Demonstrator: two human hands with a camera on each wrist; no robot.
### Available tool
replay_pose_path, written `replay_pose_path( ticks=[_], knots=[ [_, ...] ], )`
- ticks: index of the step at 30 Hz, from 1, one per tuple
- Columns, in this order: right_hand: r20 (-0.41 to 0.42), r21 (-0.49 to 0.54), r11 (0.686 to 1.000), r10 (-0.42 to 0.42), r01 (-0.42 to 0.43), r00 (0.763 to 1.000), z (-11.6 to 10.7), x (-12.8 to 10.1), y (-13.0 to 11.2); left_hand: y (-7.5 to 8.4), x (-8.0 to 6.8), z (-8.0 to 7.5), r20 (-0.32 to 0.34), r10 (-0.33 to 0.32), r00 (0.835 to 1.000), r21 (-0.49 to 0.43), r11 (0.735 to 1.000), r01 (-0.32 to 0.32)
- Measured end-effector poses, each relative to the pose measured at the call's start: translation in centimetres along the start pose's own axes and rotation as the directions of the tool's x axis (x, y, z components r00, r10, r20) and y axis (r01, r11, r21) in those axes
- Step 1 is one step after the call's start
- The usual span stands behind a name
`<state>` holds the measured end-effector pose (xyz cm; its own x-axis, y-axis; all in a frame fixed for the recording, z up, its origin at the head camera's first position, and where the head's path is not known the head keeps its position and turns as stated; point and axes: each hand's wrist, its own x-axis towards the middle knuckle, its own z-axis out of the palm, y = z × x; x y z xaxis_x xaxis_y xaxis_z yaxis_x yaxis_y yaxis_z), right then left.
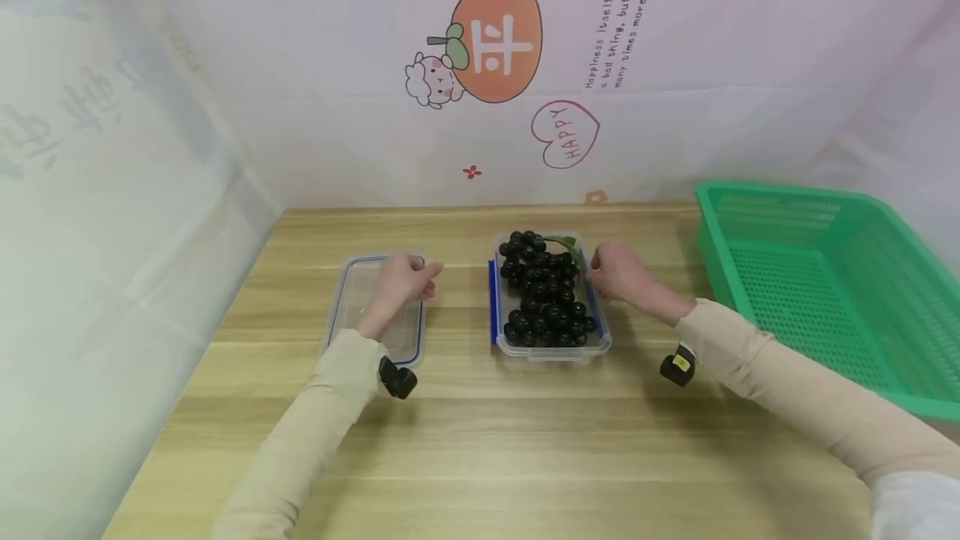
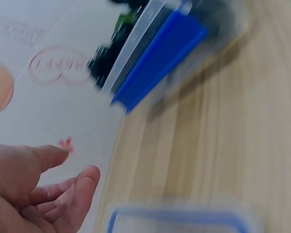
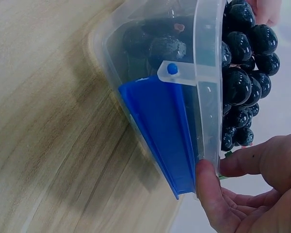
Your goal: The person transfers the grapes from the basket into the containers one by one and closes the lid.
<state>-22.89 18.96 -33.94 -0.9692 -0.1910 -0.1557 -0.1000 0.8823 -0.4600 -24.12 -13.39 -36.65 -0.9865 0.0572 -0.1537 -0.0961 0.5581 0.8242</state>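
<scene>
On the worktop (image 1: pixel 465 448), the plastic container (image 1: pixel 555 353) of black grapes (image 1: pixel 551 323) sits between lid (image 1: pixel 351 298) and basket (image 1: pixel 722 261). The right hand (image 1: pixel 621 273) pinches its rim, best kept level; the left hand (image 1: pixel 403 282), fingers slightly parted, holds nothing.

One left hand (image 1: pixel 399 280) and one right hand (image 1: pixel 621 275) made two, the right pinching the rim of one clear container (image 1: pixel 551 352). Two blue flaps (image 3: pixel 157 131) hung from it, one beside that grip and one across from it. Left of the grip, near the other hand, lay one lid (image 1: pixel 358 294); right of the grip stood one green basket (image 1: pixel 722 261). Grapes (image 1: pixel 553 317) inside the gripped container were many, too overlapped to count. Two black devices (image 1: pixel 397 378) sat at the wrists.
</scene>
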Motion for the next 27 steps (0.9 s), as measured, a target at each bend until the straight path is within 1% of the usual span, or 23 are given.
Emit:
replay_pose_path(
  ticks=[4, 7, 8, 11, 13, 15, 18, 20, 23, 25, 27],
  knots=[
    [0.015, 0.009, 1.000, 0.012, -0.012, 1.000, 0.0, -0.1, 0.1, -1.6, -0.2, -2.6, -0.045, -0.002, 0.999, 0.020, 1.000, 0.003],
    [0.027, 0.014, 1.000, 0.014, -0.014, 1.000, 0.1, -0.1, 0.2, -2.6, -0.6, -4.4, -0.073, -0.023, 0.997, 0.015, 1.000, 0.024],
    [0.026, 0.009, 1.000, 0.006, -0.007, 1.000, 0.1, -0.1, 0.2, -2.9, -0.6, -5.0, -0.078, -0.040, 0.996, 0.009, 0.999, 0.041],
    [0.020, 0.005, 1.000, -0.003, 0.003, 1.000, 0.0, 0.1, 0.2, -3.8, -0.8, -6.7, -0.102, -0.061, 0.993, 0.030, 0.998, 0.064],
    [0.013, -0.004, 1.000, -0.011, 0.011, 1.000, -0.1, 0.1, 0.2, -4.3, -1.1, -7.8, -0.129, -0.056, 0.990, 0.094, 0.993, 0.068],
    [0.004, -0.006, 1.000, -0.014, 0.014, 1.000, -0.2, 0.2, 0.3, -4.8, -1.3, -8.6, -0.163, -0.039, 0.986, 0.168, 0.984, 0.067],
    [-0.005, -0.023, 0.999, -0.026, 0.026, 1.000, -0.4, 0.2, 0.4, -5.4, -1.7, -9.5, -0.223, -0.024, 0.975, 0.273, 0.958, 0.086],
    [-0.010, -0.037, 0.999, -0.034, 0.034, 0.999, -0.4, 0.2, 0.4, -6.0, -1.8, -9.9, -0.239, -0.046, 0.970, 0.301, 0.946, 0.119],
    [-0.016, -0.058, 0.998, -0.039, 0.038, 0.999, -0.2, 0.2, 0.3, -7.0, -1.8, -10.3, -0.235, -0.096, 0.967, 0.299, 0.940, 0.165],
    [-0.016, -0.057, 0.998, -0.032, 0.031, 0.999, -0.1, 0.2, 0.3, -7.6, -1.8, -10.4, -0.208, -0.126, 0.970, 0.289, 0.940, 0.184],
    [-0.016, -0.057, 0.998, -0.029, 0.028, 0.999, 0.1, 0.3, 0.3, -8.0, -1.9, -10.5, -0.182, -0.147, 0.972, 0.263, 0.946, 0.192]
  ],
)
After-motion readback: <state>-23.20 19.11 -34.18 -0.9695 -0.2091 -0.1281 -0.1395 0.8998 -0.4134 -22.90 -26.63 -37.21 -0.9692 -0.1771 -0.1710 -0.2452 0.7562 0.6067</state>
